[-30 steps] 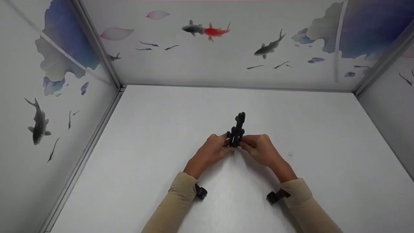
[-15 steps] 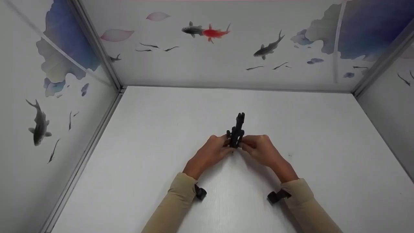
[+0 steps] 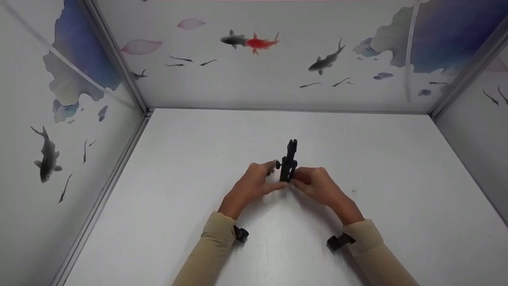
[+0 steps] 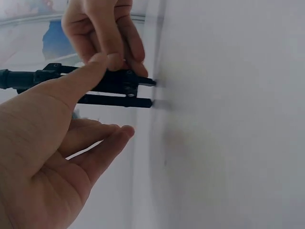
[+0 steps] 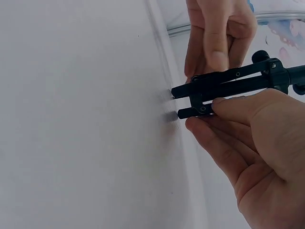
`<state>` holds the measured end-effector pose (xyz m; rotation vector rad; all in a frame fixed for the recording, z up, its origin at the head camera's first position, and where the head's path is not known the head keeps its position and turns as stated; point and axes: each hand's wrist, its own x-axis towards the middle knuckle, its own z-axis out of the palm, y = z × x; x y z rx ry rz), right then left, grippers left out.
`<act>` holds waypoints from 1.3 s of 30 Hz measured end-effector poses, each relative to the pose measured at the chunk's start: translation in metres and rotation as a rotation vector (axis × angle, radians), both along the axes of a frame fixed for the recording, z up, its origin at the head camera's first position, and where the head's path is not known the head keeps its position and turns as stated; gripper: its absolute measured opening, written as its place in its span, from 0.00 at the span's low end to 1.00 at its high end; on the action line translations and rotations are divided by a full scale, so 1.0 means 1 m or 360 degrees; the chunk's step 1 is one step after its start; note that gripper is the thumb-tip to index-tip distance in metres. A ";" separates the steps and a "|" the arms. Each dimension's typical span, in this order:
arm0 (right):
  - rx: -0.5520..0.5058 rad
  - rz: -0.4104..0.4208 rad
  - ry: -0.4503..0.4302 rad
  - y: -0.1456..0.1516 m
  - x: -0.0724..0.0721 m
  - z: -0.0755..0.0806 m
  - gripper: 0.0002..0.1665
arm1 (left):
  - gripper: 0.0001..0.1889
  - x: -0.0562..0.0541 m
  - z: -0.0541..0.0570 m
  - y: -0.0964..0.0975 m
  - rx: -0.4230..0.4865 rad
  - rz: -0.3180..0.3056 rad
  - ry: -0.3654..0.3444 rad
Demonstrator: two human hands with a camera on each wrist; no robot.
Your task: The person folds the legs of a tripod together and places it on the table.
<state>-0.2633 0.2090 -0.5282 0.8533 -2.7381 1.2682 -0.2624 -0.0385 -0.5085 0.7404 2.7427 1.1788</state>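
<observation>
A small black tripod (image 3: 289,163) with its legs folded close together stands upright on the white table between the two hands. My right hand (image 3: 319,184) pinches one of its legs near the foot. In the right wrist view, the right thumb and fingers (image 5: 205,136) close on that leg of the tripod (image 5: 238,88). My left hand (image 3: 250,182) is at the other side, its thumb reaching the tripod's lower part. The left wrist view has that thumb (image 4: 78,86) across the tripod (image 4: 116,100), while the other left fingers (image 4: 107,143) extend apart from it.
The white table (image 3: 198,143) is bounded by a back wall (image 3: 270,83) and side walls printed with fish and blue shapes. Metal rails (image 3: 131,139) run along the left corner. A black wrist device (image 3: 241,234) is strapped at each sleeve cuff.
My left hand has loosened its hold; its fingers have moved left, away from the tripod, while the thumb stays near. The right hand keeps its pinch, and the tripod stays upright.
</observation>
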 end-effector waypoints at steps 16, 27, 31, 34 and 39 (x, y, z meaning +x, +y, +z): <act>0.0057 -0.0103 -0.0016 -0.015 0.007 -0.001 0.20 | 0.25 0.008 0.056 0.019 0.0551 0.0078 0.0840; 0.0104 -0.0189 0.0045 -0.019 0.007 -0.003 0.20 | 0.16 0.006 0.068 0.031 0.0501 -0.0001 0.0864; 0.0104 -0.0191 0.0066 -0.019 0.006 -0.004 0.17 | 0.14 0.007 0.071 0.031 0.0505 -0.0015 0.0884; 0.0104 -0.0193 0.0055 -0.019 0.006 -0.003 0.15 | 0.14 0.007 0.072 0.030 0.0535 -0.0021 0.0878; 0.0126 -0.0214 0.0072 -0.018 0.009 -0.002 0.18 | 0.14 0.007 0.071 0.025 0.0577 0.0011 0.0839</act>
